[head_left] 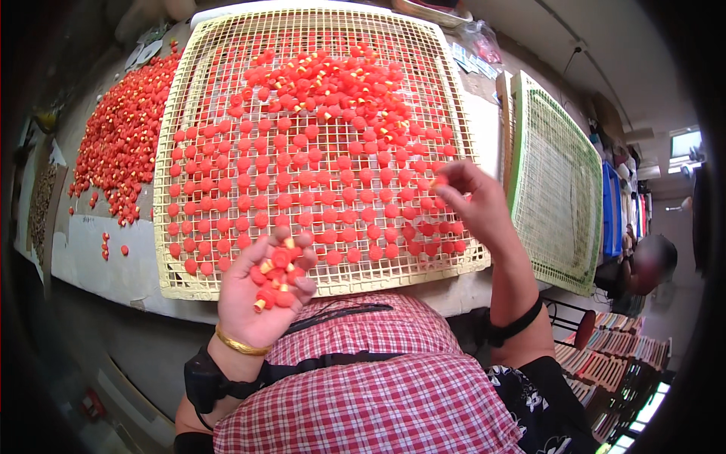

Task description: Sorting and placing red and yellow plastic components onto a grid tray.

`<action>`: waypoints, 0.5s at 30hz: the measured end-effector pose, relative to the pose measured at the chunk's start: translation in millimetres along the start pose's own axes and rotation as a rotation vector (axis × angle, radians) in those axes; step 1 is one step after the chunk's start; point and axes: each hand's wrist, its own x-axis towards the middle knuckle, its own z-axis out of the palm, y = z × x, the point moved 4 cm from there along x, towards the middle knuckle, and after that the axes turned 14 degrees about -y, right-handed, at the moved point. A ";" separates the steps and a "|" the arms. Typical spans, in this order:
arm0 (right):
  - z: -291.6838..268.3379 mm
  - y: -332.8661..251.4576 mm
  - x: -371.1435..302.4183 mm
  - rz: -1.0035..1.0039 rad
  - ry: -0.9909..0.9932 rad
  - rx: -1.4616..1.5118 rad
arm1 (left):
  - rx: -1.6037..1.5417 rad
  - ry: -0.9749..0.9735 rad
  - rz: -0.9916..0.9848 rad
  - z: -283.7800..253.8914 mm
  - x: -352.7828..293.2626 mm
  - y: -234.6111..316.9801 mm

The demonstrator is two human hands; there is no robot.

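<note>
Pale table (pixel 82 246) runs under a yellow rack (pixel 189 287), upper centre, where red pieces (pixel 283 200) sit in rows. Left hand (pixel 246 293), palm up left of centre, cups several; right hand (pixel 479 201), right of centre, pinches one. Best seat each stem-down, without nudging neighbours.

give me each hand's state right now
Left hand: half closed, palm up, holding several red pieces.
Right hand: closed at the fingertips, pinching one red piece.
</note>
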 end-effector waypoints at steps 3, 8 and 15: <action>-38.0 39.6 7.6 0.085 0.190 -0.115 | -0.034 0.065 -0.213 -4.7 -0.7 -23.1; -71.5 83.7 23.2 0.081 0.295 -0.011 | -0.052 -0.044 -0.274 -0.7 3.9 -37.2; -70.0 86.5 30.1 0.088 0.290 -0.177 | -0.047 -0.033 -0.393 -0.8 3.1 -47.3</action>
